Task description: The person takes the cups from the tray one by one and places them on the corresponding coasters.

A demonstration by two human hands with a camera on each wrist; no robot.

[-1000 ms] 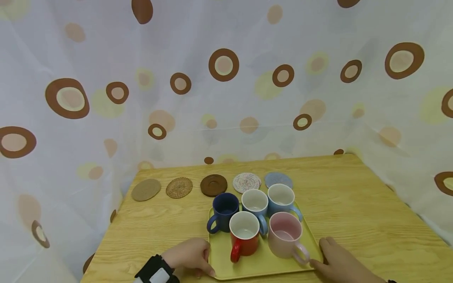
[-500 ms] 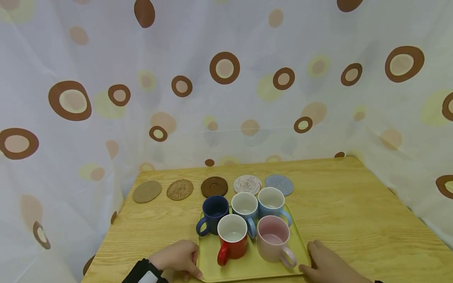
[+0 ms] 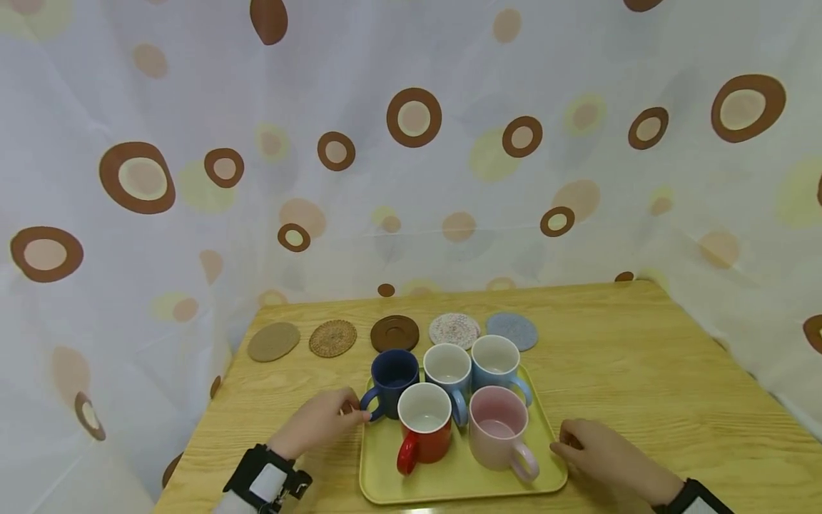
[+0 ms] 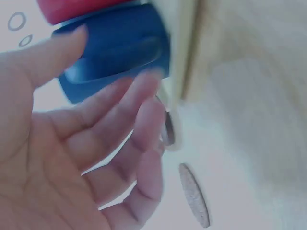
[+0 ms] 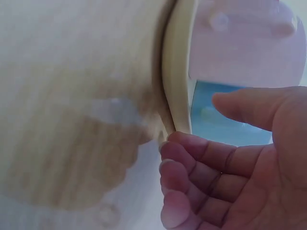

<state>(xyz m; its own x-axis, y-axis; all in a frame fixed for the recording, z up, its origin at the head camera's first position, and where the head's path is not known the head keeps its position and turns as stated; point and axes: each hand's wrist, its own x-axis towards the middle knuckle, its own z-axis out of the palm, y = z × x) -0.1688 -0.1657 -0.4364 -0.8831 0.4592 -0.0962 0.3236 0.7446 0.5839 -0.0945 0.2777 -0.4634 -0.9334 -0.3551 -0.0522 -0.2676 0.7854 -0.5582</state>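
A yellow tray [image 3: 462, 487] carries several mugs. At its back left is a dark blue mug [image 3: 399, 382], its handle facing left. My left hand [image 3: 324, 421] reaches to that handle; in the left wrist view, thumb and fingers stand apart on either side of it, not closed on it. In front sit a red mug [image 3: 427, 435] with white inside and a pink mug [image 3: 497, 432]. Two light blue mugs, one in the middle [image 3: 446, 371] and one at right [image 3: 494, 360], stand behind them. My right hand [image 3: 600, 453] is beside the tray's right edge, fingers loosely bent, holding nothing.
Along the back of the wooden table [image 3: 661, 371] lie a beige coaster [image 3: 273, 341], a woven coaster [image 3: 332, 338], a dark brown coaster [image 3: 394, 333], a speckled coaster [image 3: 454, 330] and a grey-blue coaster [image 3: 511, 330]. A patterned curtain [image 3: 359, 200] hangs behind.
The tray with its mugs first slid left under both hands. Since then my left hand has left the tray's front left corner and moved up to the dark blue mug's handle; the right hand has let go.
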